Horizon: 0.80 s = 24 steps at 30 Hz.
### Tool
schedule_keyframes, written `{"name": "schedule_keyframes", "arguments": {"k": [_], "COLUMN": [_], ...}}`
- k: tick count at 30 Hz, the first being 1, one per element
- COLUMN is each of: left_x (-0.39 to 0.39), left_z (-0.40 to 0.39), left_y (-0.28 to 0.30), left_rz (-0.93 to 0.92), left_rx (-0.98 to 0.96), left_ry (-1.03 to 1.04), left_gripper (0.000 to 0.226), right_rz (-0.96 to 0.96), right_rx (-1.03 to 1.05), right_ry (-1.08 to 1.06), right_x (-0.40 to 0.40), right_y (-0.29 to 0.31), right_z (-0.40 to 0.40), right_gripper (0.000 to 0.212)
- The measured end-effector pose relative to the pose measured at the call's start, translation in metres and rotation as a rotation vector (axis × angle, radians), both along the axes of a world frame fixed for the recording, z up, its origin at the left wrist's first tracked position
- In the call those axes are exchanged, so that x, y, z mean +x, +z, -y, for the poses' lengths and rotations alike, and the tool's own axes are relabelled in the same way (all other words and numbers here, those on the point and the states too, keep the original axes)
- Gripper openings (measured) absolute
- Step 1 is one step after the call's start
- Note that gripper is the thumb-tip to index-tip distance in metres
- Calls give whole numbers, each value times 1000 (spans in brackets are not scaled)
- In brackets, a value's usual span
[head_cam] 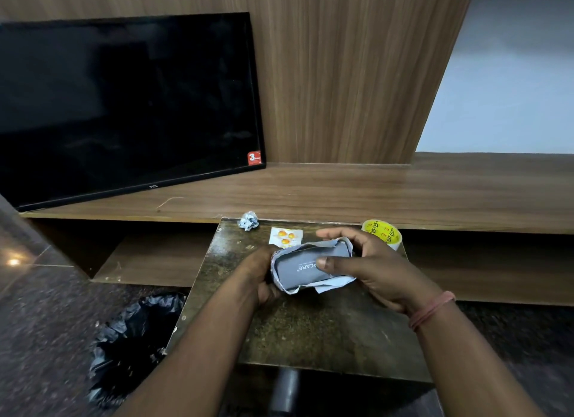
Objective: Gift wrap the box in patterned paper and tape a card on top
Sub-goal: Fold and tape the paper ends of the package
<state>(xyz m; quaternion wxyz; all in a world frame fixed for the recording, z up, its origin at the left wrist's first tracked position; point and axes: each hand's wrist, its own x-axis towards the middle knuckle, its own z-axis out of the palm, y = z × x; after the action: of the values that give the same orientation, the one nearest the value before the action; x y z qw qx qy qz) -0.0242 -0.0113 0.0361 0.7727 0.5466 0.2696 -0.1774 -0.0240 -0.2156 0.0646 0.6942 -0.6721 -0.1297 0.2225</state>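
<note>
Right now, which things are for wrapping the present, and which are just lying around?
For the wrapping:
- grey box, held by both hands, left hand and right hand
- paper partly round it
- tape roll
- card with orange spots

Just lying around:
- crumpled paper ball
- television
- black bin bag

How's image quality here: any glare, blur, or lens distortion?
Head view: wide-angle bend on the TV edges and wooden shelf; a glare spot on the floor at left; forearms and frame edges soft; grey box lettering only partly legible; dim, even light.
</note>
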Motion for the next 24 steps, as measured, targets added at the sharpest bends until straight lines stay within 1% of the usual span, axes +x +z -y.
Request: {"name": "schedule_keyframes", "arguments": {"k": [1, 4, 6, 9, 11, 13, 17, 20, 24], "left_x": [0, 3, 4, 8, 11, 13, 12, 15, 15], "left_z": [-1, -4, -4, -5, -5, -8, -9, -15, -14], "left_y": [-1, -3, -1, -6, -10, -14, -10, -10, -7], "left_rz": [22, -24, -3, -17, -42, -8, 34, 75, 87], "left_rx": [-5, -61, -76, -111, -153, -139, -151, -132, -112], "left_ry": [-45, 5, -12, 22, 58, 73, 67, 54, 61], "left_gripper": [29, 33, 38, 46, 48, 50, 45, 46, 49], "right_rz": [15, 102, 147, 192, 214, 233, 280, 318, 342], "right_rx": [-27, -135, -207, -235, -218, -199, -198, -213, -242], "right_ry": [-19, -50, -66, -113, -153, -196, -246, -207, -142], "right_x": [-1, 0, -1, -2, -3, -3, -4, -4, -4], "right_y": [0, 0, 0, 1, 2, 3, 2, 2, 1], "right_z": [-2, -4, -5, -6, -8, -11, -13, -12, -9], "right_gripper": [58, 47, 38, 33, 31, 31, 30, 33, 38]}}
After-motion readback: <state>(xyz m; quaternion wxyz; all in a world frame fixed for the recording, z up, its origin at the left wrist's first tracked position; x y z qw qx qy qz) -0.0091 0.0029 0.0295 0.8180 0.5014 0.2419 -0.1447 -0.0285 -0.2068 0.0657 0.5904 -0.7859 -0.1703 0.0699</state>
